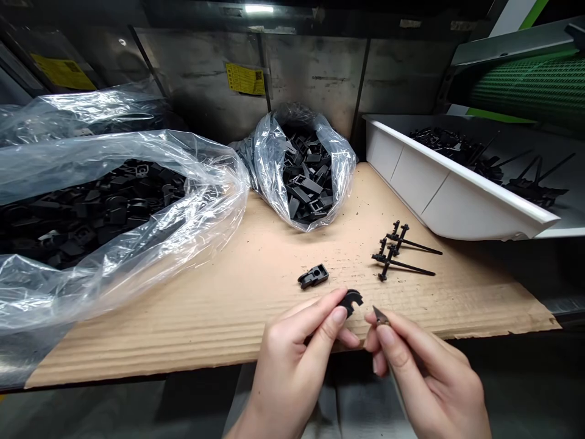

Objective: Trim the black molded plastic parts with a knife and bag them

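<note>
My left hand [301, 347] pinches a small black plastic part [352, 300] with a hooked, notched end between thumb and fingers. Close to its right, my right hand [420, 366] grips a small knife, whose pointed dark blade [379, 315] sticks out past the fingertips. The blade tip is near the notch but apart from it. Most of the knife's handle is hidden in the hand. Just beyond my left hand, another black plastic part [313, 276] lies on the cardboard. Two black sprues [392, 250] with thin stems lie farther right.
Cardboard [219, 323] covers the bench. An open clear bag [214, 183] of black parts lies at left; a smaller bag [338, 164] of black clips stands at back centre. At right, a white tray [411, 177] holds black sprues. A metal wall [315, 79] rises behind.
</note>
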`<action>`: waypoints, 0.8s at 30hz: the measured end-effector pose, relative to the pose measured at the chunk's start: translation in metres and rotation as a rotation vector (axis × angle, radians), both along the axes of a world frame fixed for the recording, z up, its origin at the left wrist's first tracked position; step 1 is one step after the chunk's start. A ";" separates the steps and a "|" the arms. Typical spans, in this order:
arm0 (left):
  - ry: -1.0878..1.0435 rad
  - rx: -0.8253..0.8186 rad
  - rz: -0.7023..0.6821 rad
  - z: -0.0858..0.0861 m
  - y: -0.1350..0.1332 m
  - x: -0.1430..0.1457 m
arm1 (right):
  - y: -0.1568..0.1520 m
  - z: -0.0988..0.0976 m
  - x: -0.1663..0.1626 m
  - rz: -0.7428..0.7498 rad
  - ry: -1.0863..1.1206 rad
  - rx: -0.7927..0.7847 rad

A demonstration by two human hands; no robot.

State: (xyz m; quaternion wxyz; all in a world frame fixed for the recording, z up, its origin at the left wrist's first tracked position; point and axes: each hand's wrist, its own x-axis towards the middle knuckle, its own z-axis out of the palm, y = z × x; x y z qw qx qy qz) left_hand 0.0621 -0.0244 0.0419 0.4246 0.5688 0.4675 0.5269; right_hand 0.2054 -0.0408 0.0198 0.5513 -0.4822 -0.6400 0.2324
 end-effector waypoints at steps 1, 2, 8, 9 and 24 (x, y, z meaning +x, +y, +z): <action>0.018 0.014 0.003 0.000 0.000 0.000 | 0.003 0.003 0.000 -0.038 -0.024 0.006; 0.029 0.028 0.004 -0.001 0.000 0.001 | 0.006 0.007 0.000 -0.053 -0.054 -0.004; 0.060 0.101 -0.039 0.000 0.000 0.000 | 0.028 0.029 -0.006 0.112 -0.094 -0.277; 0.066 0.100 -0.041 0.000 0.000 0.000 | 0.028 0.031 -0.006 0.121 -0.069 -0.310; 0.200 -0.007 -0.032 0.001 -0.005 -0.007 | 0.021 0.005 0.020 0.028 0.149 -0.443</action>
